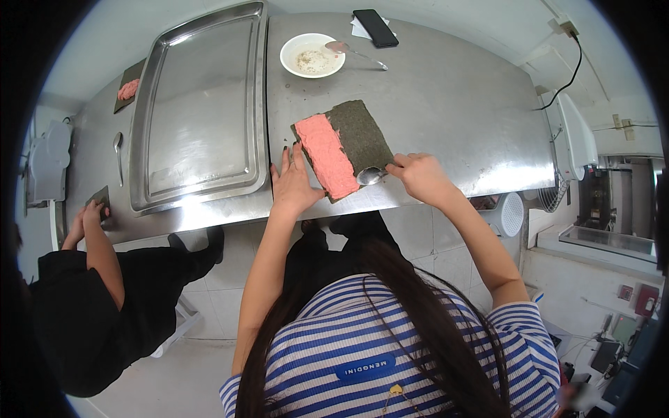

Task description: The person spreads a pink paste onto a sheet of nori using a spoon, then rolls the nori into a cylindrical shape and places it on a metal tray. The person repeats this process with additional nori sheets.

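Note:
A dark green sheet of nori (364,132) lies flat on the steel table in front of me. Pink meat paste (325,155) covers its left part in a thick band. My left hand (295,187) rests beside the sheet's left edge, fingers spread, with the thumb at the near corner. In my right hand (421,178) is a metal spoon (370,175), gripped by its handle. The spoon's bowl lies over the near right part of the nori, close to the paste's edge.
A large steel tray (262,104) stands to the left. Behind the nori sits a white bowl (284,57) with a second spoon (369,60) across its rim. A black phone (376,28) lies at the back. At far left, a co-worker's hands (89,216) hold a dark sheet near another spoon (118,157).

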A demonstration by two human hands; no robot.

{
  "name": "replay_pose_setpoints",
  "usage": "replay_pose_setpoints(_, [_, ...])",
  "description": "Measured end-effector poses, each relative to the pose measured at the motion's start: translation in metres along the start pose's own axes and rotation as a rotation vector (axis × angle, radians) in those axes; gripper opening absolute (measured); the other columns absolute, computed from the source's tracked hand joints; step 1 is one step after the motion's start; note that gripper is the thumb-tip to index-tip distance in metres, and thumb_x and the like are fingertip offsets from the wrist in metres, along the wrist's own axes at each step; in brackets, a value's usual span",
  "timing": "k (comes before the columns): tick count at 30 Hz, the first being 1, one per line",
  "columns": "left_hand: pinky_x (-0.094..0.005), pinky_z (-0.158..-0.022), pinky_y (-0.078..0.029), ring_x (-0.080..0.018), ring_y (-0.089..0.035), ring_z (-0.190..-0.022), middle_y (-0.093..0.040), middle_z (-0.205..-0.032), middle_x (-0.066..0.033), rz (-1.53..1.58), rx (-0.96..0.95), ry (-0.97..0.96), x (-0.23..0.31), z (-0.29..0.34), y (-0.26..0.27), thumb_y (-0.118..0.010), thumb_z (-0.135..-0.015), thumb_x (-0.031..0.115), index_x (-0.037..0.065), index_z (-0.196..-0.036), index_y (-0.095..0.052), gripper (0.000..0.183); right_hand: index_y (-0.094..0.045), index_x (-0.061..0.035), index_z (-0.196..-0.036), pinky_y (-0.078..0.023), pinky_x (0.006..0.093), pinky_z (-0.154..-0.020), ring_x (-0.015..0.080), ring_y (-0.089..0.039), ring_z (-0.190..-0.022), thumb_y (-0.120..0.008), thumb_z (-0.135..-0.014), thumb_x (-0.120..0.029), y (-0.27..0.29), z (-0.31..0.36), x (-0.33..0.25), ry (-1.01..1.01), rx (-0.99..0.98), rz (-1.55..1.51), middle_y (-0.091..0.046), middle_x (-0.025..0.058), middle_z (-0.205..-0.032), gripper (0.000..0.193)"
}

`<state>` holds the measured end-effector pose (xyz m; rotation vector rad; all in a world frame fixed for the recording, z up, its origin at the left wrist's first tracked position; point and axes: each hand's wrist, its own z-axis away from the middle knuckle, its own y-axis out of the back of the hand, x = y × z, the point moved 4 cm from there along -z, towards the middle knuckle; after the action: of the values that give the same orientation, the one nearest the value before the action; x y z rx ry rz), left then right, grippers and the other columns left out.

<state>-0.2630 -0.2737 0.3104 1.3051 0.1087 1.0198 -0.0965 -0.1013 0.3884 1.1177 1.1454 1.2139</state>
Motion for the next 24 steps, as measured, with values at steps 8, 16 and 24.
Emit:
replay_pose_setpoints(8, [-0.0555, -0.112, -0.017, -0.0315, -0.02, -0.142, -0.031, -0.147, -0.0219, -0.001, -0.028, 0.0, 0.002, 0.0, 0.002, -0.083, -0.057, 0.03, 0.003, -0.145, -0.009, 0.118, -0.067, -0.0128, -0.094, -0.051, 0.0364, -0.065, 0.0216, -0.064, -0.075, -0.056, -0.076, -0.011, -0.023, 0.002, -0.005, 0.061, 0.044, -0.01, -0.058, 0.0038, -0.083, 0.021])
replay_pose_setpoints(16, [-0.0553, -0.112, -0.018, -0.0312, -0.019, -0.142, -0.03, -0.147, -0.0218, -0.001, -0.029, 0.017, 0.003, 0.001, 0.002, -0.083, -0.057, 0.031, 0.004, -0.146, -0.009, 0.118, -0.068, -0.0136, -0.093, -0.051, 0.0362, -0.063, 0.0225, -0.064, -0.072, -0.057, -0.075, -0.011, -0.005, -0.005, 0.019, -0.005, 0.065, -0.038, -0.057, 0.0026, -0.079, 0.022])
replay_pose_setpoints(24, [-0.0549, -0.112, -0.018, -0.0312, -0.02, -0.142, -0.031, -0.147, -0.0216, -0.012, -0.038, 0.011, 0.002, 0.0, 0.001, -0.083, -0.057, 0.031, 0.004, -0.146, -0.009, 0.118, -0.069, -0.0155, -0.092, -0.049, 0.0385, -0.061, 0.0233, -0.063, -0.072, -0.058, -0.073, -0.007, -0.031, -0.051, 0.009, 0.091, 0.136, -0.103, -0.057, 0.0029, -0.079, 0.024])
